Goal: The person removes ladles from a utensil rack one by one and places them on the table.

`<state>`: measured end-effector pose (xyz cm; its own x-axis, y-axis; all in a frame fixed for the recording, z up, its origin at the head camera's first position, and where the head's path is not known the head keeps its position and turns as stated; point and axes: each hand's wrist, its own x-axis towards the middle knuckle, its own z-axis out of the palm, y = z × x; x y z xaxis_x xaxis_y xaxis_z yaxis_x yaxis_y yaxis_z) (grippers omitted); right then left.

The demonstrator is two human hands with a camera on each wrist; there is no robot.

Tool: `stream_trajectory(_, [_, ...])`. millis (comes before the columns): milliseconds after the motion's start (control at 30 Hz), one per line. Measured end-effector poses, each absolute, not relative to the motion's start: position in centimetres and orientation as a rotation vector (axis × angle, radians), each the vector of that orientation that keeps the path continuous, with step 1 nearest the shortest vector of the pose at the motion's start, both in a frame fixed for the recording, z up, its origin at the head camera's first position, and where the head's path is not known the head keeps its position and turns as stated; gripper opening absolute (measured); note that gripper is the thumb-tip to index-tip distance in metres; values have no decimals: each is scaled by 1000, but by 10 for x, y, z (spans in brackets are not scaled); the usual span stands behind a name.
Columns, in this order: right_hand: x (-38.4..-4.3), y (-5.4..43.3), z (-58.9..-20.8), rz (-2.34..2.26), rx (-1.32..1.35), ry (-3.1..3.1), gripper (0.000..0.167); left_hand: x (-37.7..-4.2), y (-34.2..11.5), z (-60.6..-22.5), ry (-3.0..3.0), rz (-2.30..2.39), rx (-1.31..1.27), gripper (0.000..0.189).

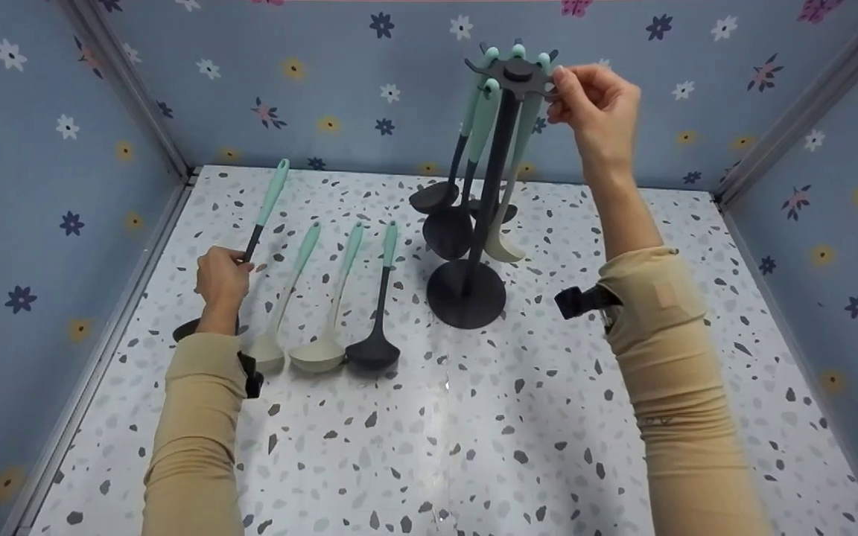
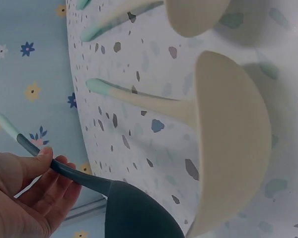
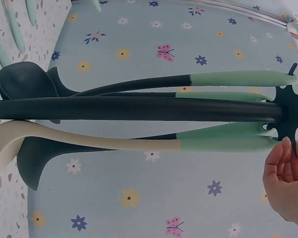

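My left hand (image 1: 222,283) grips a black ladle (image 2: 139,210) by its dark shaft. The ladle's mint handle (image 1: 272,193) points up and away, and my forearm partly hides its bowl. To the right of that hand lie two cream ladles (image 1: 317,354) and one black ladle (image 1: 373,351), all with mint handles. My right hand (image 1: 599,104) pinches one hook arm at the top of a black utensil stand (image 1: 466,309). Several mint-handled ladles hang from its hooks, among them a cream ladle (image 3: 89,140) and a black ladle (image 1: 447,232).
The speckled white table (image 1: 429,447) is bounded by blue flowered panels (image 1: 339,82) at the back and both sides. Metal frame strips (image 1: 131,82) run along the corners. The stand's round base rests on the table, right of the lying ladles.
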<state>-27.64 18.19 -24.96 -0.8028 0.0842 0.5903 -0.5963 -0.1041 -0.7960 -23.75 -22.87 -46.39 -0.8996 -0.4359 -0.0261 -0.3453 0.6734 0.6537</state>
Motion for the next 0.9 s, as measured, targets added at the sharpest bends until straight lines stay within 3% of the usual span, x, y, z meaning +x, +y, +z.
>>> stream_trajectory(900, [-275,181,-251,1940,566,-1703,9,-237,-253,-503,-3036,-783,806,24])
